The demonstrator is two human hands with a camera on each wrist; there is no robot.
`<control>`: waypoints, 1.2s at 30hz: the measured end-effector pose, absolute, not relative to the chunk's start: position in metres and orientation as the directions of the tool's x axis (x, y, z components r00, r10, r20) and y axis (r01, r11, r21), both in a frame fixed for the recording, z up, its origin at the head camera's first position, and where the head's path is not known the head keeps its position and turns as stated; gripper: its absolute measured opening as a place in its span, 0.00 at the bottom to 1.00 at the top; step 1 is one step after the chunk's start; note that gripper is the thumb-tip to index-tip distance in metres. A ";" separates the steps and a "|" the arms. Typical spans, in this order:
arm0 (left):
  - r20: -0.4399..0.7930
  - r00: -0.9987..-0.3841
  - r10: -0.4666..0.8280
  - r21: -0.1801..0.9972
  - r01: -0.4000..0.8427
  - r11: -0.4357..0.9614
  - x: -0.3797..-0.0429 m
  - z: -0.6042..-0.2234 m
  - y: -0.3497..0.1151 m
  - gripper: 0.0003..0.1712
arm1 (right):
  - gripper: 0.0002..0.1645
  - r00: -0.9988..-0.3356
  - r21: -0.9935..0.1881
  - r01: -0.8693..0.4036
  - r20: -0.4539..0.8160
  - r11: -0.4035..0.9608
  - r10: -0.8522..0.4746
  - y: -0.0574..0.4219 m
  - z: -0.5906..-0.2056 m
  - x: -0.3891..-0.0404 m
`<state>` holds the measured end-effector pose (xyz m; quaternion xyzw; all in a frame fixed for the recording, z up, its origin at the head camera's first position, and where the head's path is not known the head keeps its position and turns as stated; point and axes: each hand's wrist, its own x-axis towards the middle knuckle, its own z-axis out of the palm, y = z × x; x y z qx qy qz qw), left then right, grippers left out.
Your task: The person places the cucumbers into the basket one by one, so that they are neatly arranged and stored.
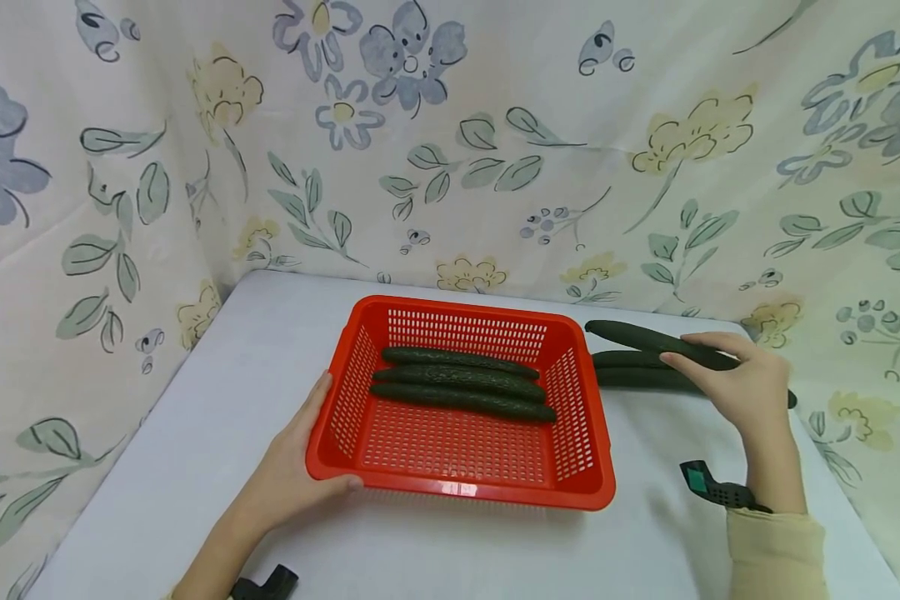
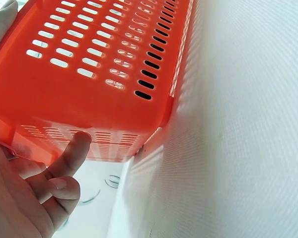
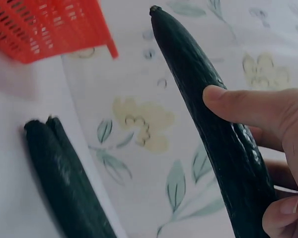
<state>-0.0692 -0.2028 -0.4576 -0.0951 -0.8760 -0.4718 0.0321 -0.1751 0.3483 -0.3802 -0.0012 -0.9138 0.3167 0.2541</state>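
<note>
A red plastic basket [image 1: 525, 498] with slotted walls stands on the white table, and three dark green cucumbers [image 1: 457, 400] lie side by side in it. My left hand [image 1: 288, 471] holds the basket's near left corner; its thumb is at the front rim, and in the left wrist view its fingers [image 2: 72, 156] bend against the outer wall. To the right of the basket, my right hand [image 1: 750, 379] grips another cucumber [image 1: 633, 336] between thumb and fingers, raised above the table. Below it, two more cucumbers [image 3: 64, 173] lie together on the table, partly hidden by the hand.
The white table [image 1: 217, 383] extends around the basket on its left and front. A flower-patterned cloth [image 1: 450, 208] hangs behind the table and along its sides. Each wrist wears a black band [image 1: 727, 493].
</note>
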 end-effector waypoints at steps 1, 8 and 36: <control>0.146 -0.980 0.136 0.822 0.197 0.535 -0.069 -0.458 -0.203 0.77 | 0.24 -0.876 -0.580 -0.147 0.452 0.802 0.166 0.346 -0.377 -0.176; 0.154 -0.979 0.136 0.819 0.203 0.536 -0.069 -0.458 -0.203 0.77 | 0.24 -0.881 -0.623 -0.160 0.440 0.766 0.175 0.318 -0.355 -0.183; 0.152 -0.979 0.134 0.816 0.201 0.542 -0.069 -0.457 -0.203 0.77 | 0.20 -0.849 -0.504 -0.461 0.490 0.731 -0.198 0.208 -0.338 -0.214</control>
